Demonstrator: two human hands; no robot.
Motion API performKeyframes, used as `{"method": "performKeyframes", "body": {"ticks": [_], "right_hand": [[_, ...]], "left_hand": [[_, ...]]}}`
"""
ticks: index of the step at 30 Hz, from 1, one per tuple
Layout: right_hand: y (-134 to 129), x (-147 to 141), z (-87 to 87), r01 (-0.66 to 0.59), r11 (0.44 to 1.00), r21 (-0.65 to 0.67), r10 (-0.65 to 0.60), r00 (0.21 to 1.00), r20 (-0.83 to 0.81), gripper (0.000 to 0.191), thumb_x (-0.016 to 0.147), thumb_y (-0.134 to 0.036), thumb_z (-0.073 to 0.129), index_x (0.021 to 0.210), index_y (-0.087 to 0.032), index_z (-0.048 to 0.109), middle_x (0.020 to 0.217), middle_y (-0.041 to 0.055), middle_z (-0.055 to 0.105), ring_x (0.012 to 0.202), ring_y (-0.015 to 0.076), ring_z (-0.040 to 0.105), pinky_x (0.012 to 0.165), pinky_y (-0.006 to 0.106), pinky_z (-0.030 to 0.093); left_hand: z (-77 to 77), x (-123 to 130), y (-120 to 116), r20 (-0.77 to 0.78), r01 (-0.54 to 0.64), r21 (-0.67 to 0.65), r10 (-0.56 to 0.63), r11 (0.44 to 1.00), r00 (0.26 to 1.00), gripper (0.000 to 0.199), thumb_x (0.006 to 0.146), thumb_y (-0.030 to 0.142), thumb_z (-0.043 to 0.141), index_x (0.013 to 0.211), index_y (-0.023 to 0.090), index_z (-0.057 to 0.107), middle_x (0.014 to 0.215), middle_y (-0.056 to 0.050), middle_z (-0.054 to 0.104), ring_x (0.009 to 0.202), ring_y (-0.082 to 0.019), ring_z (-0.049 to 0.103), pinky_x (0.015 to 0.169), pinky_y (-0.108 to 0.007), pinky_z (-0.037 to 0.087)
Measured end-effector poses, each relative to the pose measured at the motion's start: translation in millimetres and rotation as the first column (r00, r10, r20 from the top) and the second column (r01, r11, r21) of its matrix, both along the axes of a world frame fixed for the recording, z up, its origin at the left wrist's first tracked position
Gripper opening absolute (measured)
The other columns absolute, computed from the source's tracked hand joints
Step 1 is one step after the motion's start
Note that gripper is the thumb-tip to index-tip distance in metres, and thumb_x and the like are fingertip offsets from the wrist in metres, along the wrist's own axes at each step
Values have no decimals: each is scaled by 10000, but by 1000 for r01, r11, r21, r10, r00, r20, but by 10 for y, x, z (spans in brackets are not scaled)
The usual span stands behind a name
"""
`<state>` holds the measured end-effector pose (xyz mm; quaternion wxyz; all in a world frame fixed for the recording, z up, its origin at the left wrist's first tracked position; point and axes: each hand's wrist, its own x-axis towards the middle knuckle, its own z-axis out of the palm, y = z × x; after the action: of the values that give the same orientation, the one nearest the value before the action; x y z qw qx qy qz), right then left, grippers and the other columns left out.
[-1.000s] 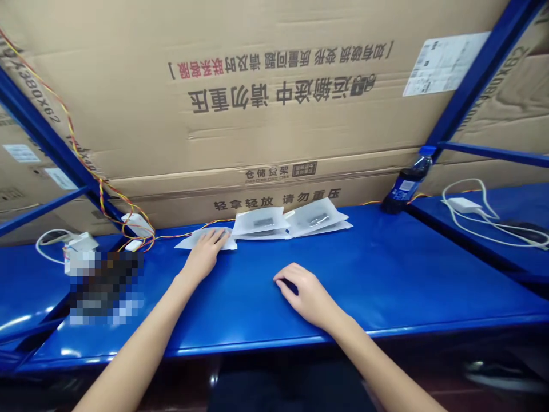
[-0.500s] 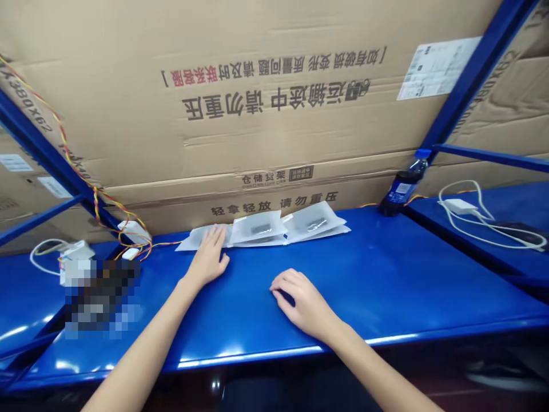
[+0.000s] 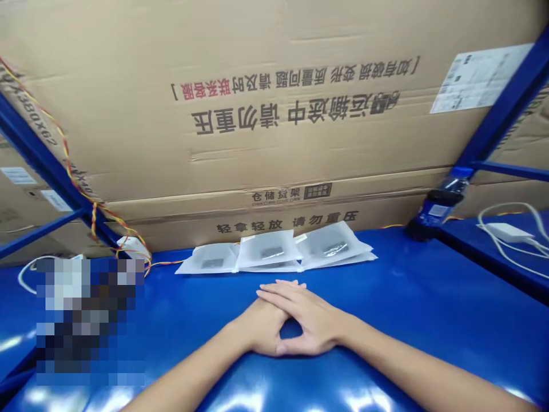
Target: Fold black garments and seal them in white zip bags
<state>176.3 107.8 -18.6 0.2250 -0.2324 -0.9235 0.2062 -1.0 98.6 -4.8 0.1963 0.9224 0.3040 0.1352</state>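
Note:
My left hand and my right hand meet on the blue shelf. The right one lies across the left one's fingers, hiding most of them, and the thumbs touch, leaving a small gap. Both have stretched fingers and hold nothing. Just beyond them, apart from the fingertips, frosted translucent pouches lie in a row: a left pouch, a middle pouch and a right pouch. A small dark item shows through each of these; its kind cannot be made out.
Behind the pouches stands a large cardboard box with printed characters. A dark drink bottle with a blue cap is at the back right. White adapters and yellow-red wires lie at the left, near a pixelated patch. Blue posts frame the shelf.
My left hand has left the left pouch and come back toward me, to the right. My right hand now rests over it. The view has shifted slightly.

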Motion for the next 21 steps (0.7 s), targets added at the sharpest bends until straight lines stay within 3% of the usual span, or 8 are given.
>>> {"method": "performKeyframes", "body": {"ticks": [2, 3, 7, 10, 13, 21], "right_hand": [[43, 65, -63, 9, 998, -65, -9, 1000, 0, 1057, 776, -630, 831, 1648, -213, 404, 1637, 189, 481, 1501, 414, 464, 1250, 648, 329], [66, 86, -77, -6, 997, -76, 6, 1000, -4, 1095, 760, -636, 842, 1659, -213, 381, 1643, 189, 472, 1506, 416, 458, 1260, 652, 310], [131, 94, -93, -21, 998, -57, 21, 1000, -9, 1235, 734, -597, 884, 1707, -194, 240, 1685, 207, 387, 1552, 430, 376, 1289, 649, 263], [150, 76, -106, 34, 998, -58, -33, 999, 25, 1314, 719, -611, 900, 1724, -210, 152, 1711, 214, 308, 1562, 455, 330, 1276, 649, 316], [165, 73, -117, 44, 996, -72, -40, 998, 54, 1309, 750, -646, 871, 1727, -269, 87, 1723, 176, 260, 1561, 455, 316, 1264, 650, 356], [171, 84, -161, 49, 997, -57, -49, 999, -8, 1263, 749, -608, 889, 1721, -233, 176, 1719, 176, 298, 1563, 446, 334, 1278, 630, 333]], "left_hand": [[-41, -114, 64, 23, 102, -47, -101, 994, 995, 860, 774, 353, 818, 1560, 190, 510, 1628, -118, 516, 1465, -364, 517, 1245, -460, 423], [-62, -152, 80, 47, 103, -66, -100, 992, 994, 866, 774, 353, 801, 1570, 190, 501, 1637, -112, 507, 1481, -366, 504, 1261, -463, 403], [-105, -222, 111, 32, -29, -98, 32, 995, 999, 801, 837, 481, 766, 1553, 206, 535, 1614, -120, 534, 1470, -382, 522, 1259, -522, 399], [-90, -271, 156, -21, -95, -96, 94, 991, 995, 925, 809, 546, 806, 1595, 183, 480, 1641, -153, 488, 1516, -403, 458, 1302, -595, 299], [-87, -317, 194, -29, -119, -114, 116, 986, 993, 972, 822, 583, 799, 1630, 191, 428, 1677, -150, 430, 1551, -395, 405, 1330, -599, 224], [-54, -324, 207, -51, -130, -198, 122, 971, 991, 947, 818, 536, 815, 1622, 193, 448, 1670, -158, 431, 1564, -387, 384, 1336, -612, 182]]}}
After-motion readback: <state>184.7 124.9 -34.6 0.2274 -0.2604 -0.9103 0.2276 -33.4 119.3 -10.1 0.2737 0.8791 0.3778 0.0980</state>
